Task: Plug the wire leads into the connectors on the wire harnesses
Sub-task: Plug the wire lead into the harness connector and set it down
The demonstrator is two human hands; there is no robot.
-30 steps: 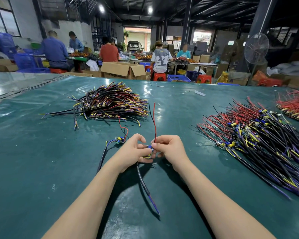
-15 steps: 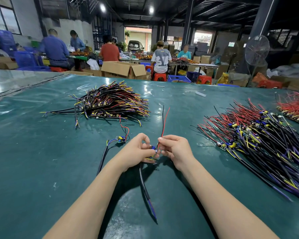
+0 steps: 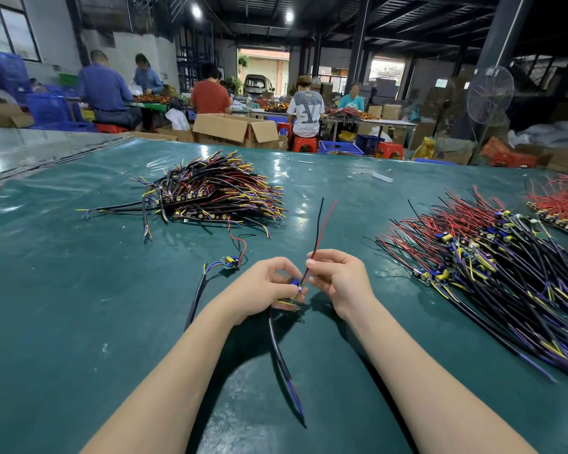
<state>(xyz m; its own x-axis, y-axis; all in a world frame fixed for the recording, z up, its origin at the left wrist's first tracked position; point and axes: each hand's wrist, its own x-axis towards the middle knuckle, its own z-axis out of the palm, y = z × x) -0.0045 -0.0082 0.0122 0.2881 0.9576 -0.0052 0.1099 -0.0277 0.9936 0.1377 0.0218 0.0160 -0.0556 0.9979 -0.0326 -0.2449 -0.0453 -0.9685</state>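
Red-black leads [image 3: 322,224] rightward now; connector [image 3: 294,285] between hands [image 3: 263,286] [image 3: 338,280]

The one camera rides on the person's head at the near edge of the green table [image 3: 66,322] and looks forward and down across it. It is close to the work: the left hand [image 3: 259,288] and right hand [image 3: 341,280] sit just below mid-frame, both forearms [image 3: 164,388] running in from the bottom edge. The wide lens bows the tabletop and reaches the far side of the room, where other workers [image 3: 210,95] sit, small and well away.
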